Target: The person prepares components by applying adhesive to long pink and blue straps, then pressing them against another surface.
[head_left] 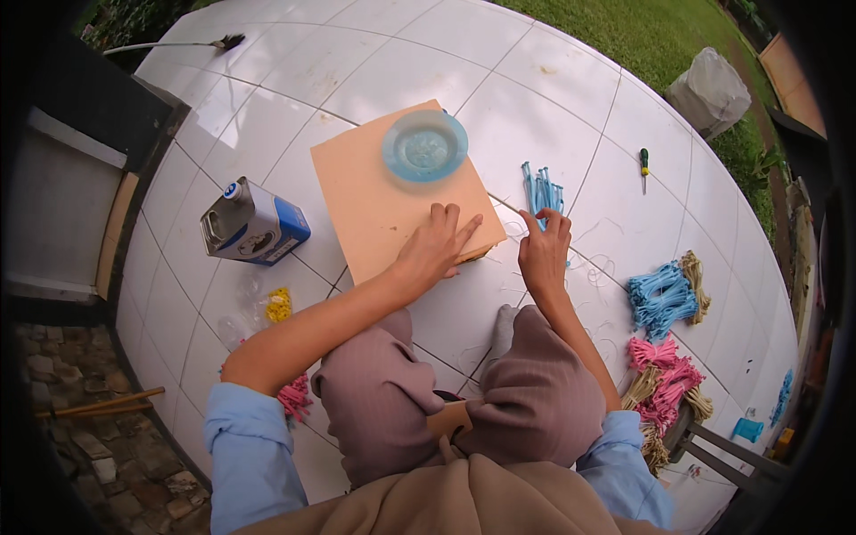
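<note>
My left hand (435, 245) lies on the near right part of a flat peach-coloured board (357, 192), its fingers stretched out and apart. On the board's far side sits a translucent blue dish (425, 145). To the right of the board, my right hand (546, 250) is closed, with thumb and fingertips drawn together; whatever they hold is too small to make out. Just beyond that hand lie several thin light-blue strips with knobbed ends (541, 189), partly hidden by its fingers. Thin pale threads (599, 266) are scattered on the tiles beside it.
A metal can (254, 223) stands left of the board, near a bag of yellow pieces (278, 305). At right lie blue bundles (662, 299), pink bundles (664, 383) and a screwdriver (644, 169). A white sack (709, 92) stands by the grass.
</note>
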`<state>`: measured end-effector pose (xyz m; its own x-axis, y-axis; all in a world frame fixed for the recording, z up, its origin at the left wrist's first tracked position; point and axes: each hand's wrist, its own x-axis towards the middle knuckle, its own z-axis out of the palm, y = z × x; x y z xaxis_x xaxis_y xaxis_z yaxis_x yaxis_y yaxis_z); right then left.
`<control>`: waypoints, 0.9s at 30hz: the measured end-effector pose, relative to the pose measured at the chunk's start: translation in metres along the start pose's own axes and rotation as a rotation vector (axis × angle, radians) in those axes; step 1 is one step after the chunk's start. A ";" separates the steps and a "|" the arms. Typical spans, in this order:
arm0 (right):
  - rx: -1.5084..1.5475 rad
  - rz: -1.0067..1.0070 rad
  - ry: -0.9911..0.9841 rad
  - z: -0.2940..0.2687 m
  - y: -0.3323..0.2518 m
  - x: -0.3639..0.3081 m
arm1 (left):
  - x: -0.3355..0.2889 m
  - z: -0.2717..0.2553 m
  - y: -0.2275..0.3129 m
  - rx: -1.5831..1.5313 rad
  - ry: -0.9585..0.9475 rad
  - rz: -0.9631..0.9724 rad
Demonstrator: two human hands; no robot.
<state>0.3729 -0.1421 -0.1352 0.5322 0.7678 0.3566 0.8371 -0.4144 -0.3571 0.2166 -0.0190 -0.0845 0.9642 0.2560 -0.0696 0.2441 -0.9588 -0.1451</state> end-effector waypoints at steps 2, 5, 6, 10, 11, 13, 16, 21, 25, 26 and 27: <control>0.001 0.022 -0.013 -0.003 0.013 0.000 | 0.003 -0.007 -0.003 -0.061 0.002 0.006; 0.164 -0.076 0.030 -0.010 0.007 0.003 | 0.005 -0.006 -0.023 -0.467 0.024 -0.029; 0.176 -0.087 0.036 -0.010 -0.007 0.004 | 0.003 0.012 -0.034 -0.664 0.046 -0.097; -0.053 -0.547 -0.116 -0.015 -0.031 0.000 | 0.006 0.034 -0.045 -0.844 0.124 -0.120; -0.120 -0.532 -0.077 -0.011 -0.028 -0.002 | 0.003 0.035 -0.044 -0.840 0.127 -0.124; -0.295 -0.392 0.018 -0.004 -0.004 -0.003 | 0.006 0.029 -0.037 -0.812 0.102 -0.110; -0.263 -0.150 0.039 -0.006 0.034 -0.004 | 0.005 0.022 -0.029 -0.814 0.139 -0.116; 0.165 0.163 -0.162 -0.002 0.061 -0.021 | 0.010 0.009 -0.017 -0.731 0.200 -0.222; 0.264 0.376 -0.219 0.006 0.083 -0.042 | 0.025 -0.016 0.014 -0.691 0.433 -0.020; 0.293 0.483 -0.289 0.009 0.090 -0.048 | 0.032 -0.015 0.031 -0.703 0.413 -0.007; 0.284 0.506 -0.299 0.011 0.097 -0.057 | 0.041 -0.011 0.056 -0.881 0.325 0.037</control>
<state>0.4229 -0.2205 -0.1998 0.7594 0.6317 -0.1561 0.4047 -0.6463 -0.6469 0.2705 -0.0636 -0.0845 0.9222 0.3037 0.2394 0.0747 -0.7473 0.6603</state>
